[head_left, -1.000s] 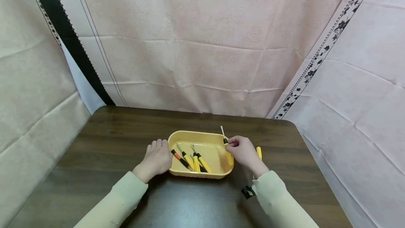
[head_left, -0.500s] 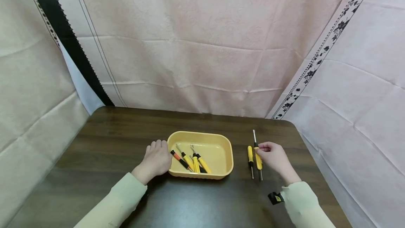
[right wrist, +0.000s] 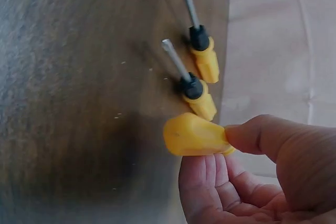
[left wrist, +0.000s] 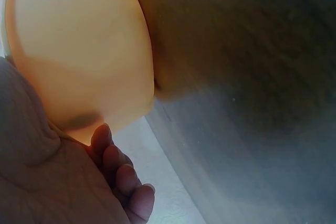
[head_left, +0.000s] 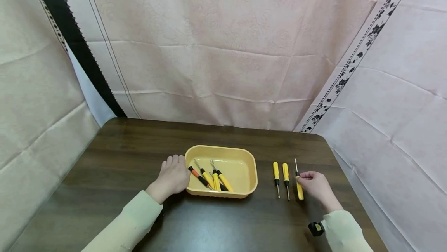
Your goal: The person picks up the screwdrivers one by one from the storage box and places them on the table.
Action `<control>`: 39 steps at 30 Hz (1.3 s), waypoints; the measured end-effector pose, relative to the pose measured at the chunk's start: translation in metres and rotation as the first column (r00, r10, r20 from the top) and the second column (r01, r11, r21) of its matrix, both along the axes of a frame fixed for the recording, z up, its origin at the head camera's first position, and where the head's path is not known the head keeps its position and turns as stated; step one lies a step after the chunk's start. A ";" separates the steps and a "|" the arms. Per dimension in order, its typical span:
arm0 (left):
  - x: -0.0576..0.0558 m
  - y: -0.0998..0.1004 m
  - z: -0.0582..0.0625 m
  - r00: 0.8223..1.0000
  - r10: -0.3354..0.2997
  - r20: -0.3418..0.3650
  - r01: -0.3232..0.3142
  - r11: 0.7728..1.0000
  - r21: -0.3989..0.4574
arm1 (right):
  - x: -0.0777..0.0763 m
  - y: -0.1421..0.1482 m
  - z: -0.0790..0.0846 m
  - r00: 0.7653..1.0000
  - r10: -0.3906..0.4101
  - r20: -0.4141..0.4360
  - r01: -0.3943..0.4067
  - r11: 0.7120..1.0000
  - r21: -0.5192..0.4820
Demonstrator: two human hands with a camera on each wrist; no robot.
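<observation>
My right hand point(head_left: 316, 186) pinches a yellow-handled screwdriver point(head_left: 299, 190) between thumb and fingers near its black collar, blade away from me. In the right wrist view its yellow handle point(right wrist: 194, 136) faces the camera. To its left on the table lie two similar screwdrivers, the nearer one point(head_left: 286, 176) and the farther one point(head_left: 276, 174), blades toward me. My left hand point(head_left: 173, 174) holds the left end of a yellow plastic tray point(head_left: 223, 148). In the left wrist view the curled fingers point(left wrist: 126, 179) lie by the tray's outer wall point(left wrist: 89, 51).
Several more screwdrivers lie in the tray's left half, among them yellow-handled ones point(head_left: 225, 182) and an orange and black one point(head_left: 199, 176). The dark wooden table point(head_left: 115, 159) ends at a pale cloth backdrop point(head_left: 223, 69). A small black device point(head_left: 316, 228) sits at the right wrist.
The right hand has carried the screwdriver from above the tray's right end rightward, past the two lying screwdrivers, and lowered it nearer to me. The left hand and tray stay put.
</observation>
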State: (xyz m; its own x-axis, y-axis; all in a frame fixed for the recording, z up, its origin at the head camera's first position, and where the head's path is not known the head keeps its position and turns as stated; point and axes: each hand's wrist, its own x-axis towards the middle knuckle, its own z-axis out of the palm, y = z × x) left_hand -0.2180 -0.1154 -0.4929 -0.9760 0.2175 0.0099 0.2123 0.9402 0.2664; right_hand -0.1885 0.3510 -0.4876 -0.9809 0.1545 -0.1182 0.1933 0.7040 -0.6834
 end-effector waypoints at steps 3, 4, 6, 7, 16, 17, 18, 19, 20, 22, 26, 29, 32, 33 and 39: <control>0.000 0.000 0.000 1.000 0.004 0.005 -0.004 1.000 0.002 | -0.001 0.002 -0.006 1.000 -0.013 0.027 0.013 1.000 0.006; 0.000 0.000 0.001 1.000 0.004 0.008 -0.004 1.000 0.002 | -0.001 0.002 -0.008 0.999 -0.012 0.033 0.011 1.000 0.009; 0.000 0.000 0.001 1.000 0.003 0.013 -0.003 1.000 0.003 | -0.002 0.003 -0.010 0.999 -0.012 0.045 0.011 1.000 0.015; 0.000 0.000 0.002 1.000 0.003 0.014 -0.003 1.000 0.005 | -0.002 0.003 -0.011 0.999 -0.017 0.052 0.016 1.000 0.021; 0.000 0.000 0.001 1.000 0.011 0.018 -0.011 1.000 0.000 | -0.003 0.001 -0.014 0.997 -0.024 0.076 0.019 0.998 0.061; 0.000 0.000 0.001 1.000 0.011 0.018 -0.011 1.000 0.001 | -0.003 0.001 -0.014 0.997 -0.023 0.077 0.018 0.997 0.069; 0.001 0.000 0.001 1.000 0.009 0.017 -0.009 1.000 0.002 | -0.003 0.001 -0.015 0.997 -0.023 0.078 0.017 0.997 0.078; 0.001 -0.001 0.001 1.000 0.007 0.015 -0.007 1.000 0.004 | -0.003 0.001 -0.015 0.997 -0.023 0.079 0.016 0.996 0.088; 0.001 -0.001 0.001 1.000 0.007 0.014 -0.007 1.000 0.002 | -0.003 0.001 -0.015 0.996 -0.024 0.080 0.017 0.995 0.094; 0.000 -0.001 0.001 1.000 0.005 0.010 -0.005 1.000 0.005 | -0.003 0.001 -0.015 0.996 -0.026 0.082 0.018 0.994 0.104; 0.001 -0.001 0.001 1.000 0.005 0.005 -0.005 1.000 0.002 | -0.003 0.000 -0.014 0.996 -0.034 0.084 0.024 0.993 0.112; 0.001 -0.001 0.001 1.000 0.003 0.004 -0.003 1.000 -0.001 | -0.003 0.000 -0.014 0.996 -0.036 0.087 0.025 0.993 0.115; 0.001 -0.001 0.001 1.000 0.000 0.001 0.000 1.000 0.001 | -0.003 0.000 -0.014 0.996 -0.033 0.085 0.022 0.993 0.120; 0.001 -0.001 0.001 1.000 -0.001 0.001 0.001 1.000 0.002 | -0.003 0.000 -0.014 0.996 -0.031 0.085 0.021 0.992 0.121; 0.001 -0.001 0.001 1.000 -0.005 -0.003 0.005 1.000 0.006 | -0.003 0.000 -0.014 0.995 -0.029 0.096 0.018 0.993 0.120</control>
